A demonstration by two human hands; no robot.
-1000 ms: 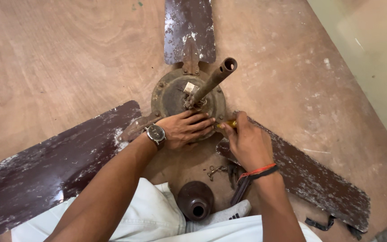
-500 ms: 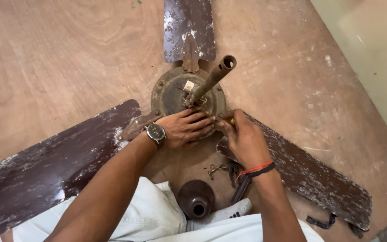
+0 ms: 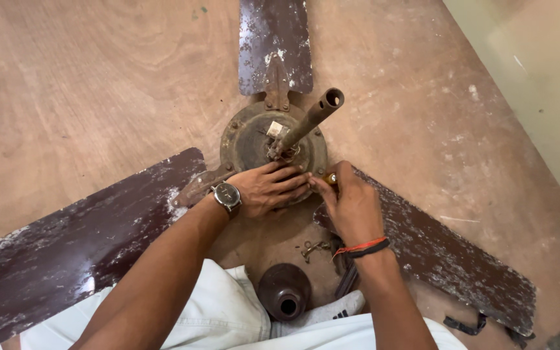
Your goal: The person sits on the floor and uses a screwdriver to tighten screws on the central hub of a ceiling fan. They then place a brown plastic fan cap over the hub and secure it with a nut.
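An old brown ceiling fan lies on the floor with its round motor housing (image 3: 249, 137) in the middle and a rusty down rod (image 3: 309, 120) sticking up from it. My left hand (image 3: 268, 189), with a wristwatch, rests flat on the near rim of the housing. My right hand (image 3: 351, 204) grips a small yellow-handled tool (image 3: 329, 179), only partly visible, against the housing's right edge. Three worn dark blades reach out: one far (image 3: 275, 39), one left (image 3: 66, 253), one right (image 3: 448, 253).
A dark brown cup-shaped fan cover (image 3: 284, 291) stands between my knees. Small loose metal parts (image 3: 314, 247) lie on the brown floor (image 3: 85, 91) beside it. A dark strap piece (image 3: 465, 325) lies at the lower right. A pale wall (image 3: 546, 78) runs along the right.
Both hands stay on the housing; the right hand has shifted slightly at the housing's edge. The fan has not moved.
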